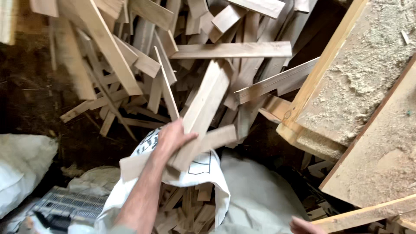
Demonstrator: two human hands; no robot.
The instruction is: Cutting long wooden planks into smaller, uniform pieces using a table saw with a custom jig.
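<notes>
While clenched, the left hand (172, 138) grips wood offcuts (203, 113).

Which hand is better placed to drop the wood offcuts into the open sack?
Left, probably. The left hand grips the wood offcuts directly above the open sack; the right hand sits empty at the frame's bottom edge.
</notes>
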